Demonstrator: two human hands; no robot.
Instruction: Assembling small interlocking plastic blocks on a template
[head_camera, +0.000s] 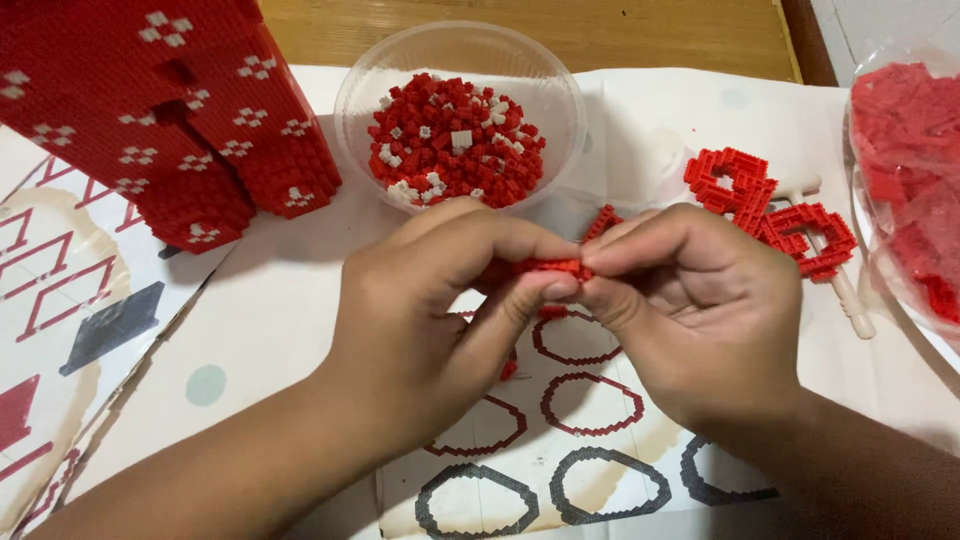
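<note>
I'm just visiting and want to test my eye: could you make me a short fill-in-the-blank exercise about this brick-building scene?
1. The left hand and right hand pinch a small ____ brick strip between them.
2. The clear round bowl holds red and ____ bricks.
3. The printed sheet under the hands shows ____-shaped outlines.
4. The tall red brick model stands to the bowl's ____.

Missing words: red; white; oval; left

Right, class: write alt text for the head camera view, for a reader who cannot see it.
Left hand and right hand pinch a small red brick strip between them over a printed instruction sheet. Behind sit a clear bowl of red and white bricks and a tall red brick model.
</note>
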